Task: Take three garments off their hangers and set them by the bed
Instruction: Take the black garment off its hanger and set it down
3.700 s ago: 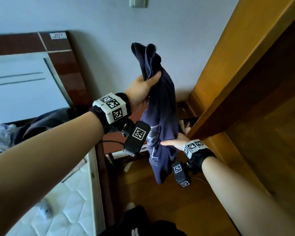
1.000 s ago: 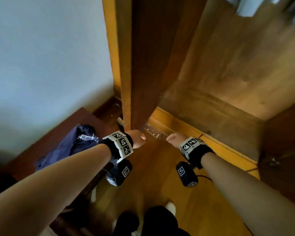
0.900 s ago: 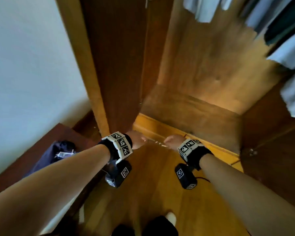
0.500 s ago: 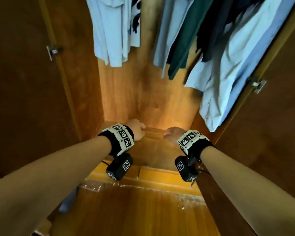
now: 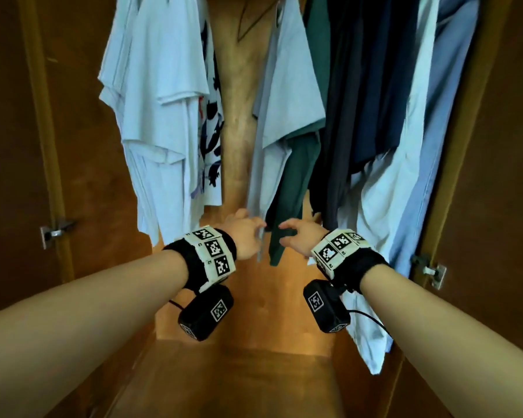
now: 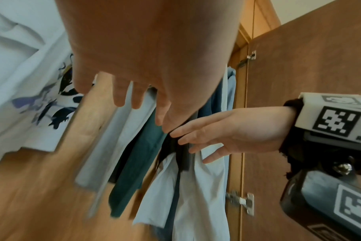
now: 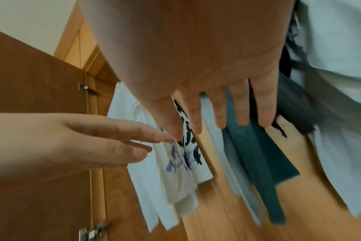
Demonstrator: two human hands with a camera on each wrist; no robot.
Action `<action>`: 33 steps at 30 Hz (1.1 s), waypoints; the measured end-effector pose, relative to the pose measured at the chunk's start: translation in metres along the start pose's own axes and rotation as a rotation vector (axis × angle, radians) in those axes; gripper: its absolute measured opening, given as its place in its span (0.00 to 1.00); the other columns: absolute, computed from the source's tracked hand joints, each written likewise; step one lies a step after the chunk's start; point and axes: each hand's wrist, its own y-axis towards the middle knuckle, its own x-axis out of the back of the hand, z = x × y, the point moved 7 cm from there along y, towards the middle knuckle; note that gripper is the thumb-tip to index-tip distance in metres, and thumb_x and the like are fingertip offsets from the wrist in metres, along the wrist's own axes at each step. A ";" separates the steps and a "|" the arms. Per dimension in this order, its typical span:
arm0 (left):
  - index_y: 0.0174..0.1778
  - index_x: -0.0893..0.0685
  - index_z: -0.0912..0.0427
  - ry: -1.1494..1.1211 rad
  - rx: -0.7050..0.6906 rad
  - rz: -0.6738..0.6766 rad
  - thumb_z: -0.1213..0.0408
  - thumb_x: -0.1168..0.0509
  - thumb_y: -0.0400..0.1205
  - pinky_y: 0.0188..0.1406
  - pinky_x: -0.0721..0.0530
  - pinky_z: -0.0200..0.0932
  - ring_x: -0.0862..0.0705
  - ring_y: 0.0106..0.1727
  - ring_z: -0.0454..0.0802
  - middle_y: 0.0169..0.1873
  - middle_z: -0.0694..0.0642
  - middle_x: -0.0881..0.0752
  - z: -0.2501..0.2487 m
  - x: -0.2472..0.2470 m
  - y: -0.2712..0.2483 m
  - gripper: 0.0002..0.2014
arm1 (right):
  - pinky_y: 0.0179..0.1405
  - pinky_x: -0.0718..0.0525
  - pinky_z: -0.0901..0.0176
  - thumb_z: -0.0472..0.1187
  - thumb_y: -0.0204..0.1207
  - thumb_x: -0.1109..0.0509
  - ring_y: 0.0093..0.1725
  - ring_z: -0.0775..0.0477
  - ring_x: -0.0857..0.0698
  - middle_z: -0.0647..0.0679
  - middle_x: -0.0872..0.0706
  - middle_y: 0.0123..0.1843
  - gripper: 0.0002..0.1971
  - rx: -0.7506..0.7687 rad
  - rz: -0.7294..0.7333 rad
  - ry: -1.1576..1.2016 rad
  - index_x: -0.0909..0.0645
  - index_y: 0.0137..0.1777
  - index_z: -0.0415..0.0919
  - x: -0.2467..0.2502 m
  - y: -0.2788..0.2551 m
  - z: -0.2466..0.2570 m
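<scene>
Several garments hang in an open wooden wardrobe. A pale grey tee (image 5: 287, 110) and a dark green garment (image 5: 293, 182) hang in the middle, with dark navy clothes (image 5: 363, 86) to their right. My left hand (image 5: 246, 238) reaches up at the lower hem of the grey tee, fingers spread and holding nothing. Beside it, my right hand (image 5: 298, 239) is raised at the green garment's hem, fingers also straight and empty. In the left wrist view the right hand (image 6: 212, 135) lies against the dark clothes. The hangers are out of view.
White tees (image 5: 160, 116), one with a dark print (image 5: 210, 131), hang at the left. A long pale blue shirt (image 5: 405, 176) hangs at the right. Open wardrobe doors (image 5: 18, 146) with metal hinges (image 5: 53, 232) stand on both sides. The wardrobe floor (image 5: 239, 378) lies below my arms.
I turned from the bedside, where the navy tee was left, to the wardrobe. Both hands rose from loose fists to spread fingers at the hems of the hanging clothes.
</scene>
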 end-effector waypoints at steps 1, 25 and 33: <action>0.79 0.36 0.47 -0.004 -0.010 -0.050 0.59 0.43 0.83 0.79 0.35 0.55 0.38 0.80 0.61 0.80 0.60 0.41 -0.001 0.015 0.014 0.26 | 0.55 0.17 0.56 0.46 0.77 0.34 0.54 0.43 0.15 0.45 0.22 0.72 0.23 0.009 -0.050 0.002 0.26 0.72 0.48 0.016 0.013 0.005; 0.79 0.40 0.53 -0.525 -0.307 -0.462 0.46 0.47 0.84 0.77 0.35 0.48 0.31 0.77 0.57 0.78 0.62 0.34 0.020 0.184 0.233 0.28 | 0.50 0.25 0.58 0.37 0.73 0.30 0.43 0.50 0.20 0.55 0.17 0.39 0.08 0.328 -0.716 0.226 0.22 0.42 0.52 0.196 0.205 0.072; 0.77 0.39 0.61 -0.853 -0.221 -0.556 0.66 0.31 0.77 0.59 0.18 0.49 0.19 0.65 0.58 0.66 0.61 0.20 0.026 0.218 0.269 0.34 | 0.55 0.26 0.64 0.41 0.74 0.28 0.52 0.50 0.22 0.46 0.18 0.48 0.04 0.476 -0.744 0.210 0.15 0.38 0.47 0.208 0.232 0.065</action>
